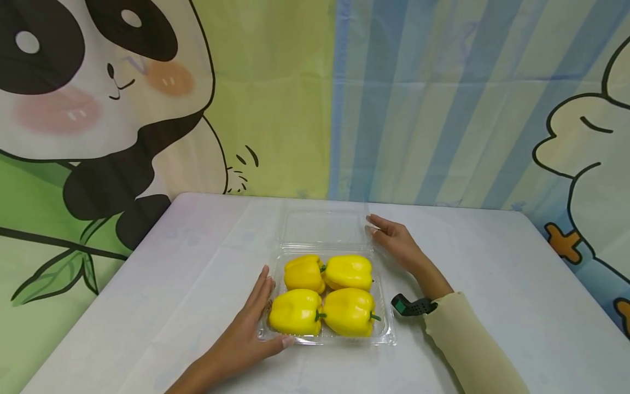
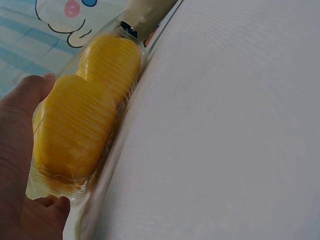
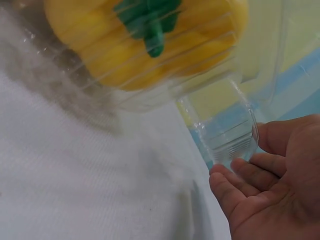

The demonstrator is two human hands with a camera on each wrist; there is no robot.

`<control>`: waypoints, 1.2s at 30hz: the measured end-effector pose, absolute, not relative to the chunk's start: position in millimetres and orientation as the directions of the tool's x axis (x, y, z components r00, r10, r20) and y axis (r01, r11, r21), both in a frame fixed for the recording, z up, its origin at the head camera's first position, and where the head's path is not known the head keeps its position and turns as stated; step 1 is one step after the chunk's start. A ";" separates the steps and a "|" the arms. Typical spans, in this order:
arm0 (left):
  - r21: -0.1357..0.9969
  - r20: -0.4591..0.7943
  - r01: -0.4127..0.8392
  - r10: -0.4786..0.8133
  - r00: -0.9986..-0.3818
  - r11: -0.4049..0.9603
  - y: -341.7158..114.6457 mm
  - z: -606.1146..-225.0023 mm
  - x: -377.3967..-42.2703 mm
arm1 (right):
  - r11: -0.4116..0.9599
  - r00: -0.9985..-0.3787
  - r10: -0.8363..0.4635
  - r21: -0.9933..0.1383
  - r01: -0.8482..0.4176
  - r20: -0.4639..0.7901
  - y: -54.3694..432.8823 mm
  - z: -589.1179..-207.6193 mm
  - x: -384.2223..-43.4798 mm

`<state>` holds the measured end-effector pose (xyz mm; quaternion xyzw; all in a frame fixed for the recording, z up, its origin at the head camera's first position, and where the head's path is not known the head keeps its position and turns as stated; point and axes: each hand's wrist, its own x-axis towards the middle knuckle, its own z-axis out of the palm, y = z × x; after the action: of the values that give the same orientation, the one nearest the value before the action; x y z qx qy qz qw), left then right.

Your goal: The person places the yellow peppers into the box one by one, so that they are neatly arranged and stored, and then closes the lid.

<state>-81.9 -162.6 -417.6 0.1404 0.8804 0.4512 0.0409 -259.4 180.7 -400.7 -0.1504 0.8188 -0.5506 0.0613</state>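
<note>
Several yellow bell peppers point(image 1: 348, 312) with green stems sit in a clear plastic clamshell box point(image 1: 339, 340) on the table. Its hinged lid point(image 1: 322, 225) lies folded back toward the wall. My left hand point(image 1: 246, 334) rests against the box's near left corner, fingers stretched along the left side and thumb at the front edge. In the left wrist view, ribbed clear plastic covers the peppers point(image 2: 75, 127) beside that hand. My right hand point(image 1: 396, 241) pinches the lid's right edge. The right wrist view shows its thumb and fingers point(image 3: 225, 192) on either side of the lid's edge.
The white-covered table point(image 1: 197, 290) reaches back to a printed curtain point(image 1: 275, 98) with a panda, stripes and a white cartoon figure. A black wrist band point(image 1: 413, 305) sits on the right wrist, by the box's right side.
</note>
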 end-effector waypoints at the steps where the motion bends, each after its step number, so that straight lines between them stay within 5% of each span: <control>1: 0.808 0.057 0.212 0.284 -0.957 0.550 -162.7 -417.6 -82.0 | 0.336 -0.948 -0.309 -0.925 -0.180 0.072 179.9 -399.7 -259.4; 15: 0.813 0.074 0.224 0.286 -0.955 0.537 -162.6 -417.3 -81.6 | 0.367 -0.947 -0.272 -0.892 -0.265 0.169 177.3 -387.4 -250.8; 36: 0.794 0.043 0.192 0.262 -0.964 0.577 -161.0 -417.8 -81.6 | 0.197 -0.912 -0.204 -0.898 -0.393 0.355 173.3 -357.2 -227.7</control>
<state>-81.6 -161.0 -417.8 0.1280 0.8872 0.4416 0.0393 -227.7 173.3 -357.2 -0.1942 0.7695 -0.6033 -0.0782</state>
